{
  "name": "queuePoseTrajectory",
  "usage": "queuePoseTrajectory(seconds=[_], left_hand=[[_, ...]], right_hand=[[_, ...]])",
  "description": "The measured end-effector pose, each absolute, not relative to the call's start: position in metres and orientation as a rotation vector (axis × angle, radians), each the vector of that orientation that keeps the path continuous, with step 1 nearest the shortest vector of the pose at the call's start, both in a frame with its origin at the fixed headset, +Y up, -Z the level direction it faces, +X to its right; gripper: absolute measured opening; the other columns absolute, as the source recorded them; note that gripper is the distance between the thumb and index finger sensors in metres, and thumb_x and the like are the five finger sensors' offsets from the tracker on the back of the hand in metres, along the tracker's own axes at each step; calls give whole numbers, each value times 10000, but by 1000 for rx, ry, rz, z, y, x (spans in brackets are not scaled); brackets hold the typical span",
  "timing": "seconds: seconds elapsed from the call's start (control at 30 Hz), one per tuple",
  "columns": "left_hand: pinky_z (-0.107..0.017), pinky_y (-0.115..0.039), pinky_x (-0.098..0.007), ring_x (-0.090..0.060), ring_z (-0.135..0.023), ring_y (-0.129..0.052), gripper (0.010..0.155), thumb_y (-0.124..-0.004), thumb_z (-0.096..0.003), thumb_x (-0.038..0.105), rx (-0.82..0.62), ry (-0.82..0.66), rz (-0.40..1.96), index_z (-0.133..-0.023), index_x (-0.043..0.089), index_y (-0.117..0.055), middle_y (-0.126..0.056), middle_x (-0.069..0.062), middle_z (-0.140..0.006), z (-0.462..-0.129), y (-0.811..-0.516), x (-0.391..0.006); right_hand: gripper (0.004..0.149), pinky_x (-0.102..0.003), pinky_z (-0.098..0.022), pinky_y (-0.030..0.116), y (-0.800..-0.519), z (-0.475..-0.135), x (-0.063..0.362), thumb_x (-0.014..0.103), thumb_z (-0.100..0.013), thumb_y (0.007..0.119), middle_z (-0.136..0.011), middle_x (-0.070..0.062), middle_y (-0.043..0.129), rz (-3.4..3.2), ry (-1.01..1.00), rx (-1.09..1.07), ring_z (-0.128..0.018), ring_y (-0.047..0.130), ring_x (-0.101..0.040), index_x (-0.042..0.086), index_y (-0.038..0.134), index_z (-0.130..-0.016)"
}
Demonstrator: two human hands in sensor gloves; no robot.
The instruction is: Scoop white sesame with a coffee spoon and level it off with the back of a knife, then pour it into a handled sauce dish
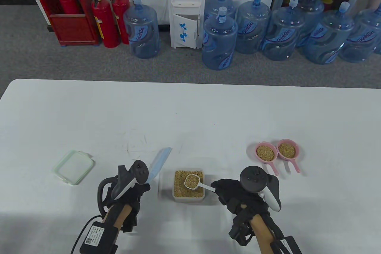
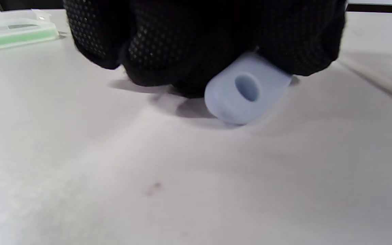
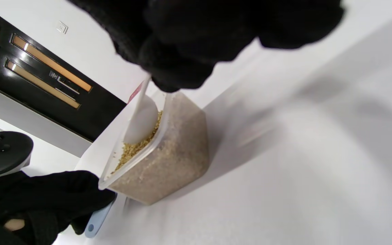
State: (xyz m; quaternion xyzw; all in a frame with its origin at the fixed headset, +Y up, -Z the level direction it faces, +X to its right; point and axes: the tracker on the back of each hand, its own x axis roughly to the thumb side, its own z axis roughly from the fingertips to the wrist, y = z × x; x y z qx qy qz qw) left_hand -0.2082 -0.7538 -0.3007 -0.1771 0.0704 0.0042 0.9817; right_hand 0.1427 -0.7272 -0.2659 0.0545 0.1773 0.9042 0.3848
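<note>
right fingers (image 3: 168, 68): curled round the white handle of the coffee spoon (image 1: 195, 182), holding it
left fingers (image 2: 155, 51): wrapped round the pale blue handle of the knife (image 1: 159, 163); handle end with its hole sticks out below the glove, low over the worktop (image 1: 89, 117)
right hand (image 1: 235, 196): just right of the sesame container, tracker on its back
left hand (image 1: 131, 191): just left of the container, tracker on its back
spoon: bowl heaped with sesame, over the open container; right wrist view shows the bowl's underside at the seed surface near the rim
knife: blade points up and to the right, away from the person, beside the container's left edge; cannot tell if the blade touches the worktop
sesame container (image 1: 189, 188): clear plastic tub, open, nearly full of white sesame, between the two hands
handled sauce dishes (image 1: 265, 152): two pink ones side by side, far right of the container, both holding sesame, handles pointing toward the person
lid (image 1: 73, 167): clear with green rim, flat on the worktop, well left of the left hand
behind worktop: water jugs, dispenser, red extinguishers on grey floor
</note>
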Motion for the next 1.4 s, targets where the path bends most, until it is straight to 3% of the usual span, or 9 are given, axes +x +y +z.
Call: queuePoseTrajectory(seconds=[0.63, 0.87, 1.0, 1.13, 1.2, 1.4], left_hand=[[-620, -784, -476, -169, -477, -1000, 545, -758, -459, 613, -335, 159, -52, -830, 225, -850, -954, -12, -673, -299, -750, -206], [-674, -745, -507, -212, -634, -1001, 598, -704, -497, 615, -162, 141, 41, -932, 216, -798, -925, -29, -817, -289, -723, -212], [-721, -698, -537, -265, -805, -958, 648, -690, -502, 604, -10, 111, 111, -1029, 227, -710, -844, -46, -973, -280, -706, -214], [-774, -618, -580, -370, -1038, -784, 744, -633, -507, 618, 103, 33, 163, -1143, 241, -545, -663, -76, -1155, -274, -701, -213], [-798, -569, -597, -419, -1132, -634, 793, -608, -501, 634, 87, 7, 169, -1180, 256, -447, -543, -75, -1223, -274, -702, -212], [-826, -449, -614, -485, -1169, -327, 829, -567, -493, 658, 7, -38, 181, -1192, 301, -300, -302, -73, -1272, -279, -717, -211]], right_hand=[[430, -366, -305, 845, -727, -265, 142, 290, -602, 713, -600, -91, 970, 2294, 448, 141, -288, 906, -88, 119, 833, -977], [429, -365, -306, 845, -727, -266, 142, 291, -602, 712, -600, -89, 971, 2286, 441, 143, -287, 907, -88, 120, 833, -977], [429, -365, -306, 845, -727, -265, 143, 291, -603, 711, -600, -89, 970, 2282, 439, 143, -288, 907, -88, 120, 834, -976], [429, -365, -305, 845, -727, -266, 143, 291, -602, 712, -599, -89, 971, 2270, 429, 146, -287, 907, -88, 120, 833, -976], [430, -366, -305, 846, -727, -265, 142, 291, -602, 712, -600, -90, 970, 2264, 429, 147, -287, 907, -88, 117, 833, -976], [431, -366, -305, 846, -728, -265, 142, 291, -602, 711, -600, -89, 970, 2236, 427, 149, -288, 907, -88, 115, 833, -976]])
